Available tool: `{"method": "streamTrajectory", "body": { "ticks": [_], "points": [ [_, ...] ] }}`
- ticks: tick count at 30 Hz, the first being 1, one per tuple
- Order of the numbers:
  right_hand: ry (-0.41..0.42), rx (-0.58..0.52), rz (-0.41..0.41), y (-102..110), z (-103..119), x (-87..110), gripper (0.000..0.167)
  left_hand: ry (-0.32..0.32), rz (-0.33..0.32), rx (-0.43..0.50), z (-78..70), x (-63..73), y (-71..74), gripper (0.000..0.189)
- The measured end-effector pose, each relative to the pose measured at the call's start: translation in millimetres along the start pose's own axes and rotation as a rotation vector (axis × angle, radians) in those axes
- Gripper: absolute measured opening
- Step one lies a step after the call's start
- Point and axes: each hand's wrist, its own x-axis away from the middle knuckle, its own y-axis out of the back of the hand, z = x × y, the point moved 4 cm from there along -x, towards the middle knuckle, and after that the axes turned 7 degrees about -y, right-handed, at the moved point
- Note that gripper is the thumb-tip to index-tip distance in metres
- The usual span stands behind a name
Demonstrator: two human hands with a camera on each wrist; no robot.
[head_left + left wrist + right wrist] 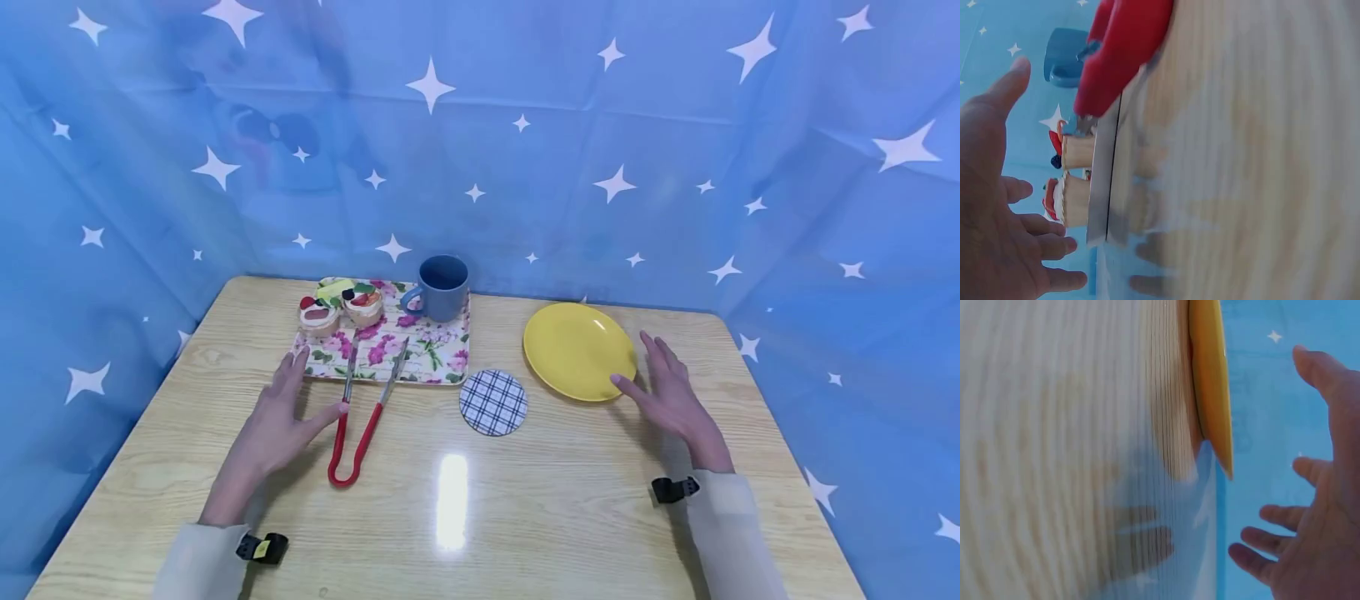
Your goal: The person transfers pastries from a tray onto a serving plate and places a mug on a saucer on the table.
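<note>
My left hand point(279, 423) hovers beside red-handled tongs point(367, 433), thumb and fingers spread and holding nothing. The tongs lie with their metal tips over a floral tray point(438, 358). On that tray stand two fruit-topped cupcakes point(319, 317) and a blue mug point(443, 289). In the left wrist view the red tong handle point(1122, 56) looms close, apart from the palm. My right hand point(673, 402) is at the right side of a yellow plate point(579, 352), fingers spread, nothing held. From the right wrist view, a gap shows between that hand and the plate's edge point(1213, 387).
A round checked coaster point(493, 402) lies between the tray and the plate. The wooden table point(555, 517) ends at the back against a blue curtain point(480, 150) with white stars, which also hangs along both sides.
</note>
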Motion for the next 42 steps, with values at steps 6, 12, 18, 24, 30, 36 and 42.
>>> {"method": "streamTrajectory", "body": {
  "ticks": [6,12,18,24,30,36,42],
  "points": [
    [0.003,-0.052,-0.002,-2,-3,-8.3,0.097,-0.004,-0.053,-0.002,-15.9,7.4,-1.8,0.113],
    [-0.037,-0.195,0.012,-9,-10,-11.4,0.097,-0.005,-0.123,0.041,-26.7,14.4,-6.2,0.109],
    [-0.09,-0.252,-0.033,-13,-15,-14.8,0.094,0.018,-0.139,0.087,-28.9,15.6,-15.8,0.106],
    [-0.17,-0.287,-0.035,-17,-19,-19.8,0.092,0.042,-0.113,0.143,-34.8,13.6,-23.8,0.107],
    [-0.204,-0.297,-0.039,-17,-22,-22.8,0.083,0.08,-0.051,0.178,-40.1,12.9,-32.0,0.112],
    [-0.207,-0.377,-0.035,-19,-25,-23.2,0.068,0.105,-0.021,0.132,-43.1,12.3,-36.6,0.114],
    [-0.237,-0.536,-0.003,-23,-31,-24.1,0.062,0.11,-0.003,0.038,-44.8,10.4,-40.3,0.108]
  ]
}}
